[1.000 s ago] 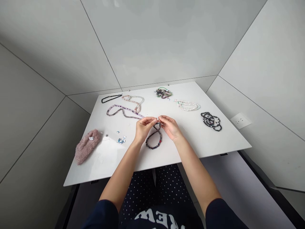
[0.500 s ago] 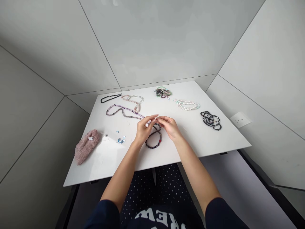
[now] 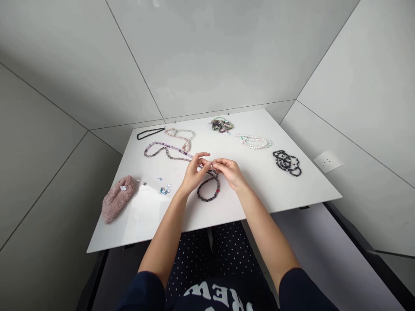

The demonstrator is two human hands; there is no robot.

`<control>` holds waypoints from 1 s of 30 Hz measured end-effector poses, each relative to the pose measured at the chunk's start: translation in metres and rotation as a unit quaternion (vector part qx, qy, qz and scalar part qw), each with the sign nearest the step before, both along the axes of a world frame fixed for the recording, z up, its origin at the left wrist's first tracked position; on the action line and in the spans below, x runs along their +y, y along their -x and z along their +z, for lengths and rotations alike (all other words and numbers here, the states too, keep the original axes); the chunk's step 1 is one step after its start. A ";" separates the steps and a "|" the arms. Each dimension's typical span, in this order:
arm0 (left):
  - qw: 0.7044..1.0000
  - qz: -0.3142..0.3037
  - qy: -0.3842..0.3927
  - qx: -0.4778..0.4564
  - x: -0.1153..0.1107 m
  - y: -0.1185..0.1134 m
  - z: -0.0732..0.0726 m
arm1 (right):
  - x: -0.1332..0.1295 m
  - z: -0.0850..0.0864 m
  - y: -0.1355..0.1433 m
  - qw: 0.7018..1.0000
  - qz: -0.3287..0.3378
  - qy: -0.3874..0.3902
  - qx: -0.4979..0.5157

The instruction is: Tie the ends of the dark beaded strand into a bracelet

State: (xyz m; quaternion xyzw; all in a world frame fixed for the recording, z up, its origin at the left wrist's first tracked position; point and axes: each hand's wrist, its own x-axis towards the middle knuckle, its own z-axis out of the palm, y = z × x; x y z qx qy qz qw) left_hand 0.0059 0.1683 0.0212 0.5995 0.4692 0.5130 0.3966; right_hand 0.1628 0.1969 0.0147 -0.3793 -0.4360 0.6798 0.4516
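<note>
Over the middle of the table my left hand and my right hand meet, fingertips nearly touching. Both pinch at the end of a bead string; the exact spot between the fingers is too small to make out. Below them a dark bead string with a red bead lies in a loop on the white surface. A long purple and grey bead string runs from the left to beneath my left hand. Whether the two strings join there is hidden by my fingers.
On the white table lie a black strand, a pink and clear strand, a mixed bundle, a pastel strand and black strands. Small blue-white pieces and a fuzzy pink pouch are left.
The fingers of my left hand have lifted and curled a little, its index finger raised. My right hand stays almost in place, and the dark loop has shifted slightly left.
</note>
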 end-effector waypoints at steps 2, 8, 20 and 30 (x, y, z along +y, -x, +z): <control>1.000 -0.001 0.024 -0.014 0.001 0.001 -0.001 | 0.000 0.001 0.000 1.000 0.007 0.000 0.003; 0.998 0.004 0.050 -0.042 0.001 0.002 -0.002 | 0.000 0.001 -0.001 1.000 0.022 -0.004 -0.004; 1.000 0.020 0.005 -0.017 0.004 0.001 -0.003 | 0.000 0.004 -0.001 0.999 0.030 -0.010 -0.018; 0.997 0.040 -0.051 0.050 -0.001 -0.007 0.000 | -0.001 0.004 -0.001 0.999 0.000 -0.032 -0.015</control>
